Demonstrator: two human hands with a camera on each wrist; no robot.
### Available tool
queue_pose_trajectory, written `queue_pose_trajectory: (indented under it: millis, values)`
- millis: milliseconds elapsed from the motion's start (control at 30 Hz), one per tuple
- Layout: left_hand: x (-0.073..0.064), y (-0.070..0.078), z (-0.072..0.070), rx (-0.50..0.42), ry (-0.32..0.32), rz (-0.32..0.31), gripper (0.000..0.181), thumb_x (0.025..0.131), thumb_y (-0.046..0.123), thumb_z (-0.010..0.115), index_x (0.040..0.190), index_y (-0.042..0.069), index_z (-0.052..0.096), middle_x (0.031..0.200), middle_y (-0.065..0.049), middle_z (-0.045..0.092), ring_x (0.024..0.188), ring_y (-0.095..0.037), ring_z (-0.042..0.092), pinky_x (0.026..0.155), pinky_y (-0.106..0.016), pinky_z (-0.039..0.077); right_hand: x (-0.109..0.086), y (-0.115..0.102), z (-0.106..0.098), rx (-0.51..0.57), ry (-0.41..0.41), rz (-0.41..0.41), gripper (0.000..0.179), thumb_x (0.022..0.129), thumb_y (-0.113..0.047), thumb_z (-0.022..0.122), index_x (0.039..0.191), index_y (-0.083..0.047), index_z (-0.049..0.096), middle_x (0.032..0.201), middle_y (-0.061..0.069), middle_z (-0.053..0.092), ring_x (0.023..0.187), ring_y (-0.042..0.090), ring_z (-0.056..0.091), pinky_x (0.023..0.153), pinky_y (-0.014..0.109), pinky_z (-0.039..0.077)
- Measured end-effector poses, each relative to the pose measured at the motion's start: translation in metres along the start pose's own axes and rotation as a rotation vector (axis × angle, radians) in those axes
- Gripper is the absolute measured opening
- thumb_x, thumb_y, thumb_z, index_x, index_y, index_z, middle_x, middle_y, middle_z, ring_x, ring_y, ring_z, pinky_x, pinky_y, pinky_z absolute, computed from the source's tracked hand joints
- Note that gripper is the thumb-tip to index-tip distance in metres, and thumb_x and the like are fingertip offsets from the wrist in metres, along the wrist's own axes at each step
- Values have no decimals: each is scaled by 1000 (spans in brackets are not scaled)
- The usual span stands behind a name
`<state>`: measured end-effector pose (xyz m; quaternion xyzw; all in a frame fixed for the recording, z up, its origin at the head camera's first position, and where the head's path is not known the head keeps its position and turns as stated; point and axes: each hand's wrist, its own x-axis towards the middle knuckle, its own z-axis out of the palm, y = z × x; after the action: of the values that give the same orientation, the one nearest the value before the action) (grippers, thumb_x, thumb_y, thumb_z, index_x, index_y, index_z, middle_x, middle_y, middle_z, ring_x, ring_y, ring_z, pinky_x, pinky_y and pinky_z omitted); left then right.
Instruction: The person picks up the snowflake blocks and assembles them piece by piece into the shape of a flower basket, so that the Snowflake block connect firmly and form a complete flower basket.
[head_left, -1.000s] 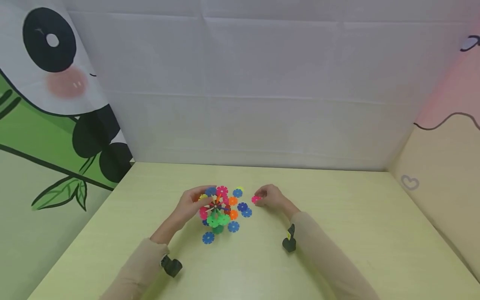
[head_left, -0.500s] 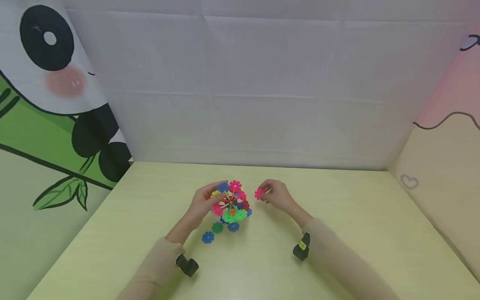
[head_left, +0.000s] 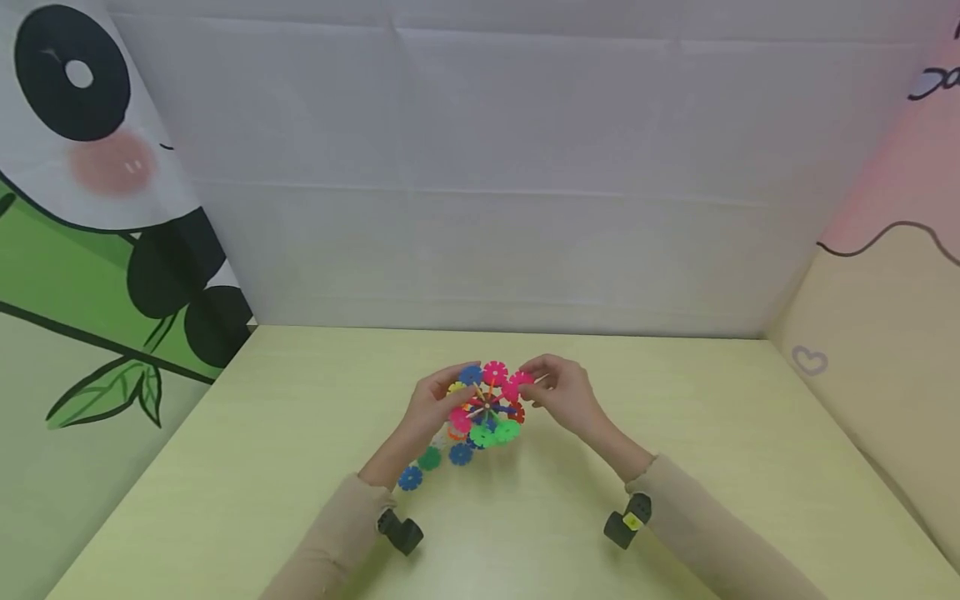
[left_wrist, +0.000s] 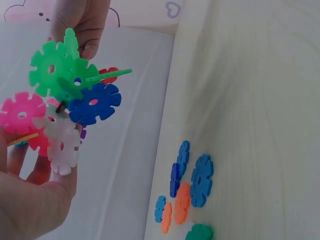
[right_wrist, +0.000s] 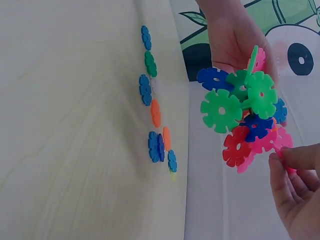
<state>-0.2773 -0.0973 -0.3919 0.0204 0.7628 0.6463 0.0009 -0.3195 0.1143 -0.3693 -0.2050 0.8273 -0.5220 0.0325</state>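
Observation:
My left hand (head_left: 429, 408) holds a ball-like cluster of interlocked plastic snowflake discs (head_left: 483, 435) up off the table, gripping it from its left side. Green, blue, red, pink and white discs stick out of the cluster at many angles. On the other side, my right hand (head_left: 570, 396) pinches a pink snowflake disc (right_wrist: 283, 138) between thumb and fingertips, right at the cluster's pink and red edge. In the left wrist view, a white disc (left_wrist: 64, 150) and a pink disc (left_wrist: 22, 115) sit close to the left fingers.
Loose discs lie on the pale table (head_left: 300, 467) below the cluster, among them a blue disc (head_left: 410, 477), a green disc (head_left: 430, 458) and an orange disc (right_wrist: 155, 113). A white cloth wall (head_left: 480, 208) rises behind the table, with printed panels at both sides.
My left hand has lifted the cluster and carried it right, over the loose discs. My right hand has picked up the pink disc from the table and brought it against the cluster.

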Motion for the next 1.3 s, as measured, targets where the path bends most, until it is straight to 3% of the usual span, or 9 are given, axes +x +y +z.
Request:
queue_pose_trajectory:
  millis: [167, 367, 600, 867, 1033, 1167, 1300]
  values:
    - [1, -2, 0, 2, 2, 18, 41, 100, 8, 54, 140, 1, 52, 149, -18, 48, 146, -36, 36, 112, -48, 44, -1, -1, 3, 14, 32, 7, 24, 87, -1, 71, 110, 6, 66, 99, 23, 71, 84, 38, 73, 68, 28, 62]
    - [0, 0, 3, 2, 21, 26, 40, 99, 8, 54, 139, 2, 54, 148, -17, 50, 144, -35, 39, 111, -47, 46, -2, -3, 7, 25, 88, 11, 23, 87, 0, 71, 109, 5, 67, 101, 22, 72, 83, 36, 73, 67, 27, 61]
    - [1, -5, 7, 25, 33, 40, 40, 98, 8, 57, 137, 0, 55, 147, -17, 52, 143, -37, 39, 109, -46, 47, -3, -1, 7, -23, 70, 27, 24, 85, 0, 72, 108, 5, 67, 97, 21, 72, 79, 32, 74, 65, 27, 61]
    - [0, -6, 8, -13, 26, 42, 40, 99, 8, 56, 138, 0, 54, 149, -17, 50, 145, -36, 37, 112, -48, 44, -3, 4, 5, 86, 45, 104, 24, 87, 1, 70, 110, 7, 66, 96, 22, 70, 78, 28, 74, 66, 29, 62]
    - [-3, -3, 12, -13, 53, 49, 39, 98, 6, 57, 137, 1, 55, 146, -17, 52, 143, -35, 39, 115, -52, 40, -9, 2, 11, 33, 91, 49, 22, 87, 0, 71, 108, 5, 67, 97, 21, 71, 80, 32, 73, 66, 28, 62]
    - [-9, 3, 14, 67, 86, 21, 50, 96, 15, 63, 143, 9, 50, 156, -16, 40, 147, -39, 30, 115, -64, 32, -14, -1, 17, 65, 152, -6, 22, 87, -2, 71, 108, 4, 68, 99, 21, 72, 83, 36, 72, 70, 34, 63]
    - [-13, 10, 16, 140, 42, -52, 60, 92, 25, 69, 146, 18, 46, 155, -15, 41, 143, -40, 36, 109, -62, 42, -17, -3, 20, 55, 183, -77, 24, 87, -4, 72, 109, 3, 68, 101, 19, 73, 84, 33, 71, 71, 28, 62]
